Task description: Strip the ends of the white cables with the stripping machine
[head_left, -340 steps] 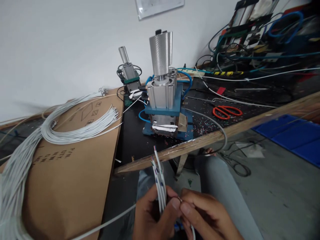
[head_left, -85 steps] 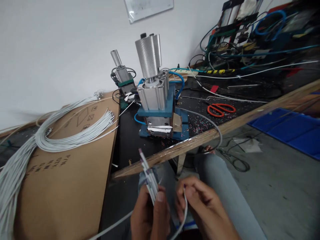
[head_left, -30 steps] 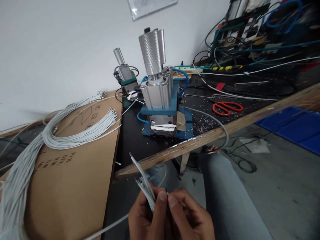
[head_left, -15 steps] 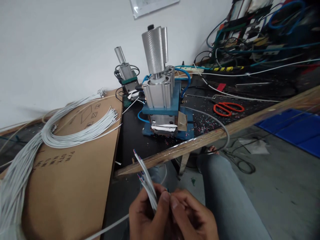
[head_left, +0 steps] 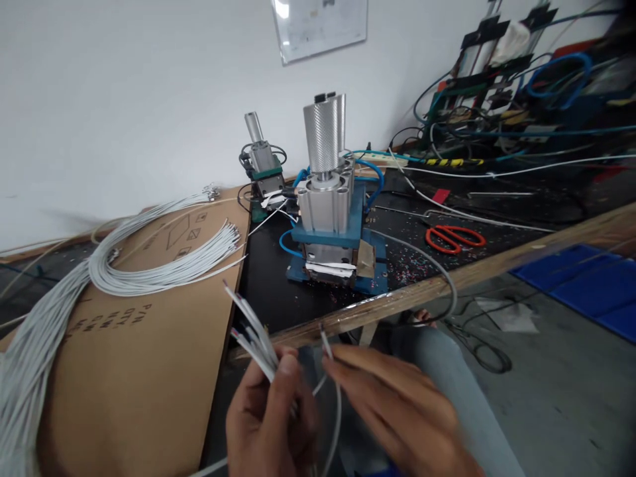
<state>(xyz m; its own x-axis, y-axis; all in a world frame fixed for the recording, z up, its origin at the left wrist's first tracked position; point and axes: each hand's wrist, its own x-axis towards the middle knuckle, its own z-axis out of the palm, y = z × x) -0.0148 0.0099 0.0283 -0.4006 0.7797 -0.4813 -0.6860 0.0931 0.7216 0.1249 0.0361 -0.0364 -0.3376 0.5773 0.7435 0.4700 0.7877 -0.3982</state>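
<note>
Pinched in your left hand (head_left: 268,414) was a fan of wires (head_left: 251,328); your right hand (head_left: 392,404) gripped one wire (head_left: 326,344) just beside them.

Both hands are bare: the left hand (head_left: 268,417) and the right hand (head_left: 392,411) wear no gloves, rings or watch, and no sleeve reaches either wrist. The legs are clad in light grey-blue jeans (head_left: 447,371), the fabric plain and smooth over the knee.

Left hand (head_left: 271,417) fisted upright, right hand (head_left: 397,411) pinching, fingers extended
</note>
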